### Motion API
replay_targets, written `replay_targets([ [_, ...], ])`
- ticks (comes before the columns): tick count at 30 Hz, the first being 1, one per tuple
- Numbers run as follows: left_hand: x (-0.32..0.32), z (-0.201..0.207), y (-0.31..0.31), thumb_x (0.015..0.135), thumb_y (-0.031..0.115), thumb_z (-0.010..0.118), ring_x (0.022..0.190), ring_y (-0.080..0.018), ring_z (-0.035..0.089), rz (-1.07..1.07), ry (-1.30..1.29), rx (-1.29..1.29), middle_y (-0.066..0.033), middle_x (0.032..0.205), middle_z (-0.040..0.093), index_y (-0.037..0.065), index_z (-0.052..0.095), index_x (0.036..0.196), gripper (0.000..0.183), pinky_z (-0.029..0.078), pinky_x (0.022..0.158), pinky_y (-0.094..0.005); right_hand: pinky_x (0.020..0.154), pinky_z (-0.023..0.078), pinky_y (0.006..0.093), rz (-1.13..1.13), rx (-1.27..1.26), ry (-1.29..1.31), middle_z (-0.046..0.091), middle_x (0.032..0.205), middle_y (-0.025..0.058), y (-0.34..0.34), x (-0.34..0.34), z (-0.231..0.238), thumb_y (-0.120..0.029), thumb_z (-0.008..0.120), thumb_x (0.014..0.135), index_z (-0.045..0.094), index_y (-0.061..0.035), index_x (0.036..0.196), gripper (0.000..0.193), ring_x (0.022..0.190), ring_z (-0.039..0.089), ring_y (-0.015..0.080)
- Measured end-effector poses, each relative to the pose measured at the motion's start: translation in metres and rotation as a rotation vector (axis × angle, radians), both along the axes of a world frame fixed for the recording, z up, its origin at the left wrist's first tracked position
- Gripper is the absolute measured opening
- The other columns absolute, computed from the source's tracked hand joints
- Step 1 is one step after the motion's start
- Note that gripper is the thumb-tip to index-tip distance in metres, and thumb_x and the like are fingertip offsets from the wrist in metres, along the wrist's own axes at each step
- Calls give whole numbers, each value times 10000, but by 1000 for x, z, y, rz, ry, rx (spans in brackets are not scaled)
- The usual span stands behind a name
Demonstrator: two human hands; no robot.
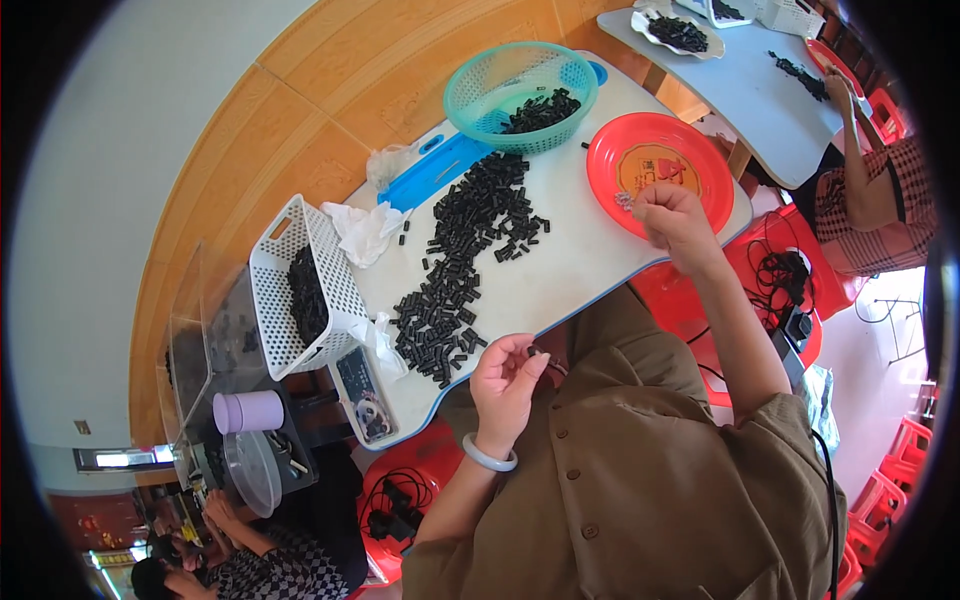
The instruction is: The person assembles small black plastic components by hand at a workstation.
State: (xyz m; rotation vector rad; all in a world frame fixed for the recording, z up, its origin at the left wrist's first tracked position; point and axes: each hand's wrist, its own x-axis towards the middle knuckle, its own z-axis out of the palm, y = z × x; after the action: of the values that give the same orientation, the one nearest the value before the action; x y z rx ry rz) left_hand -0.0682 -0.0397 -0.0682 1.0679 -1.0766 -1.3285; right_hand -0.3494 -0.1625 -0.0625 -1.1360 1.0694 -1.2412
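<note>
1. White slotted basket at the table's left edge, tipped on its side, dark pieces inside; a lilac cup and a clear lidded tub sit lower left, off the table.
2. White table carries a long heap of small black tubes, running from the near edge up toward a teal mesh basket that holds more of them.
3. Left hand at the table's near edge, just beside the heap's lower end; grip narrow, thumb and fingertips pinched on one small black piece. A pale bangle rings the wrist.
4. Right hand over the near rim of a red plate; grip narrow, fingertips closed on something small and light, too small to identify.
5. Far right: another person's arm at a second grey table with more black pieces.
</note>
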Motion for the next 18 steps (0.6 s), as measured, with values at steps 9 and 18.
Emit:
replay_targets([
  [9,-16,79,-5,737,-27,763,602,-57,492,-40,-302,-497,-18,759,583,1,600,1024,331,416,532,-195,460,336,226,451,95,-833,535,660,29,75,100,55,-42,592,849,573,1,835,49,503,420,78],
  [18,-3,85,12,730,-110,733,682,-85,551,-9,-249,-532,-78,837,609,-13,456,1200,555,438,572,-197,591,426,232,456,-40,-696,594,754,39,94,130,64,-26,650,825,594,0,831,62,663,519,71],
])
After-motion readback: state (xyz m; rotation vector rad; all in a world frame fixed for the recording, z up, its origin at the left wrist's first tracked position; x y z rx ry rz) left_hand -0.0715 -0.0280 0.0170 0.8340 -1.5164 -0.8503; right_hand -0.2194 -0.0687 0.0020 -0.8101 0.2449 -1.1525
